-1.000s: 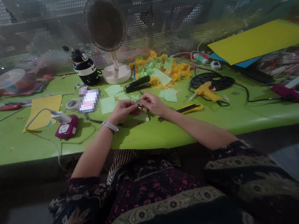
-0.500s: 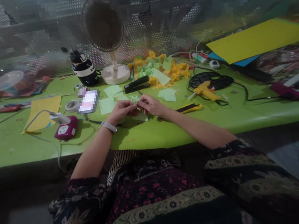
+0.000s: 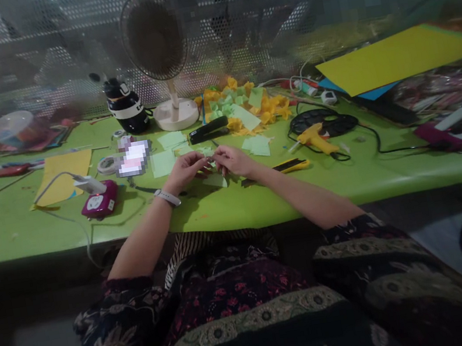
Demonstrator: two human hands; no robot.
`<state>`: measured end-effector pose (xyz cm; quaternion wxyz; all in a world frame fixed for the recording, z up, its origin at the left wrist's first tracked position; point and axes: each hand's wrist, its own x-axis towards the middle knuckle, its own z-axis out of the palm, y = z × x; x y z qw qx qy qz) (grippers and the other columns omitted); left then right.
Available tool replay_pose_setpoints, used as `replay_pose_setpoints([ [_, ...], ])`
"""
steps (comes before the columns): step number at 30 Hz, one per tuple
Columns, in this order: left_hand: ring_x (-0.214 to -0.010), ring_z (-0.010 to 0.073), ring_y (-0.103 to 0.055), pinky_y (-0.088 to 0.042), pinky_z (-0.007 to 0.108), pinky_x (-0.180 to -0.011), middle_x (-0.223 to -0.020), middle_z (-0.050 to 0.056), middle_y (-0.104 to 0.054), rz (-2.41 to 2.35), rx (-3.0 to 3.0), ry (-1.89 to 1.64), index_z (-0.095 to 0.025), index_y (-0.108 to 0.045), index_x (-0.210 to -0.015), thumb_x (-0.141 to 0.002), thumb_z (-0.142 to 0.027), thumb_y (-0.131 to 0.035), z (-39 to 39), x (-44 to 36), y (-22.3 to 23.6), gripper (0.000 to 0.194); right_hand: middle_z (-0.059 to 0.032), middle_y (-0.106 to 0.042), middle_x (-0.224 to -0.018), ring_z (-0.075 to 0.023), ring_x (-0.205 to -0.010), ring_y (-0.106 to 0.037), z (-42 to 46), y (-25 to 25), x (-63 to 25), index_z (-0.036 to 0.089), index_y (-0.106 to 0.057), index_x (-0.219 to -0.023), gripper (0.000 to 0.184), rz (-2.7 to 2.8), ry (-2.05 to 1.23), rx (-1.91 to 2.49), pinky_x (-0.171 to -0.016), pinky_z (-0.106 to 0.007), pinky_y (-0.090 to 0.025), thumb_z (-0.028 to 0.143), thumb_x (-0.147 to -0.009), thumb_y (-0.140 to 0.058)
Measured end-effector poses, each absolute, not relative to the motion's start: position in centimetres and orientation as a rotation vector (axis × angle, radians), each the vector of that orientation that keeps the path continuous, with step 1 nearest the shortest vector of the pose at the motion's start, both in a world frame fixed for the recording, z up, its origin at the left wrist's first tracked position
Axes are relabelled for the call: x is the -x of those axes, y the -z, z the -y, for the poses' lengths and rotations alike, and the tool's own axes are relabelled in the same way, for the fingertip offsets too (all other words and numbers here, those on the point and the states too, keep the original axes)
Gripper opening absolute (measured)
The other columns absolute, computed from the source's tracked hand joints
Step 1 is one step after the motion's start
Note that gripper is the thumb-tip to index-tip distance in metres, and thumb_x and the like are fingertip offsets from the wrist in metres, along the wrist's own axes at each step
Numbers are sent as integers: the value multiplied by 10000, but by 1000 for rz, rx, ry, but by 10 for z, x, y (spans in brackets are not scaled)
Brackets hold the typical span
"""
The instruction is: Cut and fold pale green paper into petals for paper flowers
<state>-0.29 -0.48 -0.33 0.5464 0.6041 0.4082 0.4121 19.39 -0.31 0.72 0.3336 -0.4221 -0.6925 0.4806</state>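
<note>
Over the green table (image 3: pixel 9 225), my left hand (image 3: pixel 186 170) and my right hand (image 3: pixel 233 161) meet and pinch a small light green paper piece (image 3: pixel 209 156) between their fingertips. A white band circles my left wrist. Just below the hands another pale green paper scrap (image 3: pixel 217 180) lies on the table. Several light green paper squares (image 3: pixel 164 163) sit close behind the hands, near a black stapler (image 3: pixel 208 131).
A heap of yellow and green folded papers (image 3: pixel 246 105) lies behind the stapler, beside a desk fan (image 3: pixel 157 49) and black mug (image 3: pixel 126 105). To the right lie a yellow glue gun (image 3: pixel 316 140), a yellow cutter (image 3: pixel 289 166) and yellow card (image 3: pixel 397 55). A magenta device (image 3: pixel 99 202) and tape roll (image 3: pixel 105 165) sit left.
Both hands stay together on the small green paper, fingers shifting slightly. The view has drifted a little to the right and downward.
</note>
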Motion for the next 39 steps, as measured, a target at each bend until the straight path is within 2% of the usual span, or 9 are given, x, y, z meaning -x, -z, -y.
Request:
replay_pose_setpoints([
  [6,-688,160,-728,-570,238,-612,-820,76,-762,-1034,-1416,-1048,-136,-697,-857,-692,-564,-851,7,0,0,484,15,-646,-688,-95,-500,-567,3,-11,-200,200,-516,-846,305,1920,-1048,1165,-511,-222,-453,451,-984,-620],
  [12,-689,155,-747,-561,225,-599,-849,82,-774,-1139,-1234,-1119,-139,-616,-856,-840,-384,-781,4,-2,-3,296,-69,-704,-839,-186,-744,-628,-11,-30,-231,187,-591,-793,209,2086,-431,1555,-689,-300,-478,329,-925,-669],
  [17,-740,151,-749,-580,242,-657,-850,70,-769,-1144,-1199,-1136,-133,-645,-899,-865,-261,-748,6,-2,-6,167,-150,-693,-990,-253,-830,-638,-10,-24,-227,166,-640,-884,276,2228,-251,1777,-702,-352,-505,418,-833,-738],
  [21,-726,140,-742,-578,234,-659,-824,53,-758,-1150,-1180,-1133,-133,-635,-866,-847,-246,-763,7,-2,-7,171,-199,-662,-1087,-301,-883,-646,-7,-23,-217,143,-642,-980,353,2222,-227,1840,-706,-381,-512,416,-795,-765],
  [26,-683,132,-734,-566,219,-623,-808,50,-754,-1137,-1171,-1112,-130,-626,-849,-821,-275,-804,6,-3,-6,231,-142,-694,-910,-295,-860,-667,-8,-31,-222,174,-640,-867,218,2238,-296,1870,-718,-363,-493,379,-828,-702],
  [33,-671,127,-721,-589,245,-668,-796,66,-761,-1104,-1157,-1096,-120,-681,-845,-802,-281,-832,4,-1,-2,225,-203,-687,-1064,-324,-927,-678,-10,-27,-228,154,-644,-933,200,2281,-183,1878,-732,-380,-515,309,-818,-695],
  [39,-681,132,-725,-592,255,-692,-815,76,-770,-1045,-1142,-1085,-123,-687,-833,-773,-316,-857,2,0,2,264,-141,-692,-824,-310,-898,-693,-14,-30,-228,189,-631,-719,153,2287,-252,1890,-732,-356,-516,274,-776,-745],
])
